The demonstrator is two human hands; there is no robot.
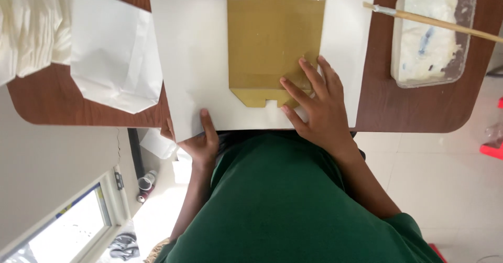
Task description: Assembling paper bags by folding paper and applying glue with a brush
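While my right hand (319, 111) presses flat, fingers spread, on the tan cardboard template (272, 48) centred on the large white paper sheet (194, 58), my left hand (201, 142) pinches that sheet's seven-o'clock corner, unfolded; finished white paper bags (112, 53) lie at ten o'clock on the brown wooden bench (398, 111).

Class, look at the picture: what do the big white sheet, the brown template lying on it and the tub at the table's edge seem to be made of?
White sheet: thin matte paper, flat, with a crisp edge. Brown template: probably cardboard or kraft board, stiff, with a slight sheen and a notched end. Tub: clear plastic, see-through walls, holding what looks like white paste. Table: wood or wood-look laminate, with visible reddish grain.
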